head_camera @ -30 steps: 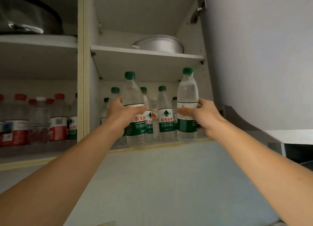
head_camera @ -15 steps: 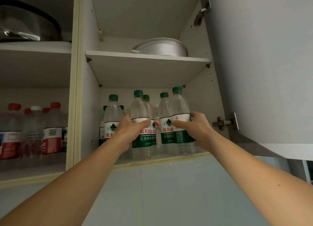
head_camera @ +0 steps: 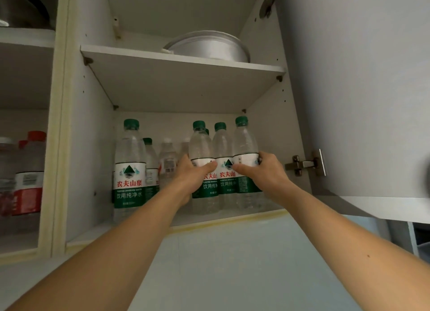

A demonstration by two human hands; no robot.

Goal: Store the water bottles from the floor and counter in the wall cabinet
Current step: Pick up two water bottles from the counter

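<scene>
Both arms reach up into the open wall cabinet (head_camera: 181, 221). My left hand (head_camera: 193, 178) grips a clear green-capped water bottle (head_camera: 202, 145) standing on the bottom shelf. My right hand (head_camera: 265, 173) grips another green-capped bottle (head_camera: 244, 140) at the right end of the shelf. A third bottle (head_camera: 223, 145) stands between those two, touching them. A further green-capped bottle (head_camera: 129, 166) stands at the front left, with several more bottles (head_camera: 167, 157) behind it, partly hidden.
An upturned metal bowl (head_camera: 209, 46) rests on the upper shelf (head_camera: 176, 59). The open cabinet door (head_camera: 360, 89) hangs at the right on its hinge (head_camera: 304, 164). Red-labelled bottles (head_camera: 30, 178) fill the neighbouring compartment at the left, under a dark pan (head_camera: 23, 5).
Both hands have pushed their bottles deeper and to the right on the bottom shelf; the two now stand beside the middle bottle. The camera has moved closer.
</scene>
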